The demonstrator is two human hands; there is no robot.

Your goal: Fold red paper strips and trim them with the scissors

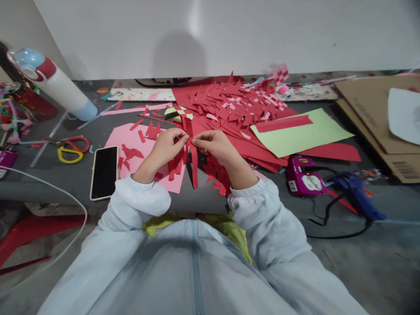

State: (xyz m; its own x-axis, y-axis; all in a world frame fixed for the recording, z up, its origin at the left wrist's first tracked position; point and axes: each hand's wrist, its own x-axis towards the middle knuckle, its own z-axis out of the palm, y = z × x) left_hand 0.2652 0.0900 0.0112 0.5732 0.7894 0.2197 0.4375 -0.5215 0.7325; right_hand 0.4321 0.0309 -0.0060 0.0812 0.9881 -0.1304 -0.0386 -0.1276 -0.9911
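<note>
Both hands meet over the middle of the dark table, pinching red paper strips (194,168) between them. My left hand (166,149) has thumb and fingertips pressed together on the strips, over a pink paper sheet (171,183). Opposite it, my right hand (215,146) pinches the same strips, its fingertips almost touching the left ones. Strip ends hang down below the fingers; how they fold together is too small to tell. Behind the hands spreads a large pile of cut and woven red paper pieces (229,105). A red fish-like paper shape (152,131) lies by my left hand.
On the left are a phone (104,173), scissors (70,151) and a white bottle (61,87). To the right lie a green sheet (305,135), a purple box (306,177), a blue glue gun (359,194) and cardboard (370,105). A white panel (229,35) stands behind.
</note>
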